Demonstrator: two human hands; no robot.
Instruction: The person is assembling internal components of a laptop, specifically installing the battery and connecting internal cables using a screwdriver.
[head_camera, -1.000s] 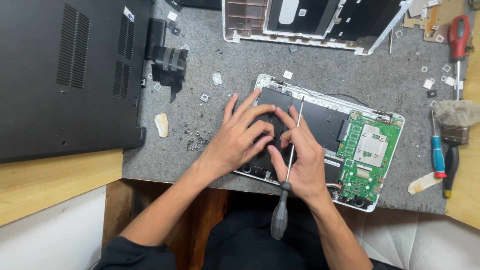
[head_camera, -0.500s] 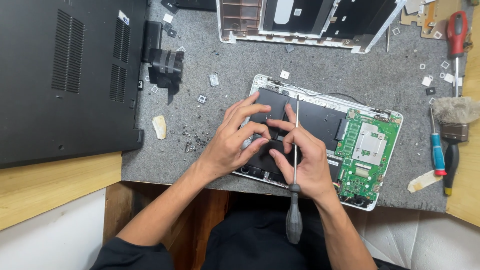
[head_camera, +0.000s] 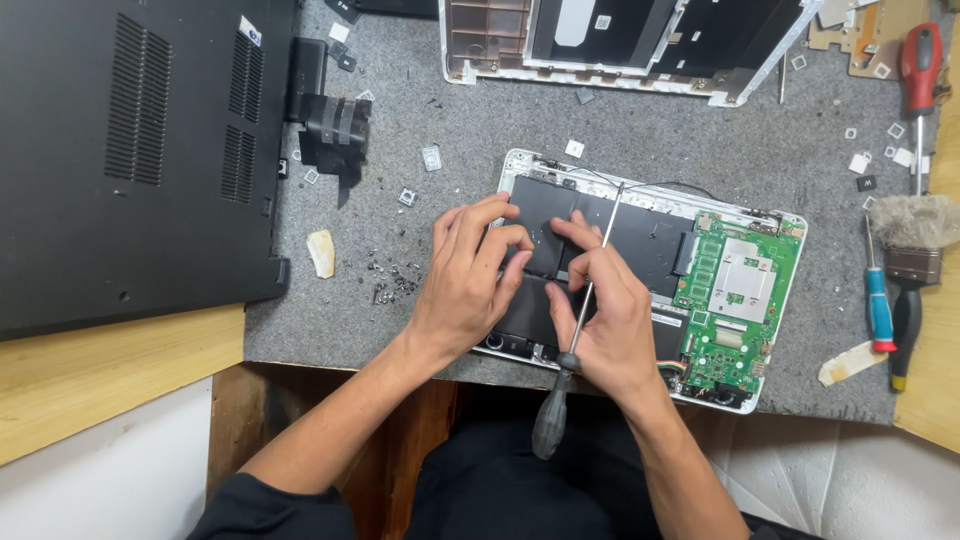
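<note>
My right hand (head_camera: 605, 320) has a clenched grip on a black-handled screwdriver (head_camera: 575, 330), its shaft slanting up past my fingers toward the upper middle of the frame, handle hanging off the tabletop (head_camera: 640, 130) edge. My left hand (head_camera: 470, 280) holds nothing, fingertips curled down on the black battery (head_camera: 640, 235) of the opened white laptop (head_camera: 745, 290) at centre frame, just beside my right.

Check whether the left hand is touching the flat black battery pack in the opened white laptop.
Touching. The head view shows the left hand with fingertips pressed onto the flat black battery pack, no gap visible.
</note>
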